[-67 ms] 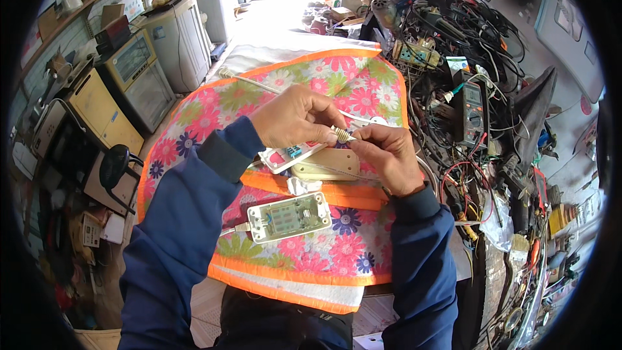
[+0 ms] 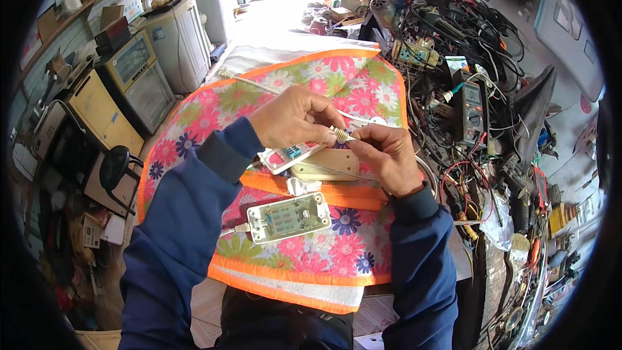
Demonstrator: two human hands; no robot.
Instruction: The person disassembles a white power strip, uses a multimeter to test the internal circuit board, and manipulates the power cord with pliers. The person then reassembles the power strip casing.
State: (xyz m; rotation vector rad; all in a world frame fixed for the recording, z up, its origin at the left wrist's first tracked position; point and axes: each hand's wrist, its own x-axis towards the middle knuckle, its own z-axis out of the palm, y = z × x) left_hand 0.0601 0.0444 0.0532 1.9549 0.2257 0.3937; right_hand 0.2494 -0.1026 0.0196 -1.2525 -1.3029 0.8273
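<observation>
Above the flowered cloth, a cream ribbed cable sleeve (image 2: 341, 134) sits between my two hands. The fingertips of my left hand (image 2: 295, 116) are closed on one end of it. At its other end, my right hand (image 2: 391, 157) pinches the white cable where it leaves the sleeve. Just under my fingers lie a white socket panel (image 2: 284, 159) with red and blue parts and a cream plastic cover (image 2: 324, 168) with screw holes. Nearer to me rests an opened white socket housing (image 2: 317, 212), its inside facing up and a ribbed cord at its left end.
Orange-edged flowered cloth (image 2: 304, 246) covers the work surface. A small white crumpled piece (image 2: 303, 186) lies by the housing. On the right are a multimeter (image 2: 473, 113), tangled cables (image 2: 453, 19) and tools. Old appliances (image 2: 175, 39) line the left wall.
</observation>
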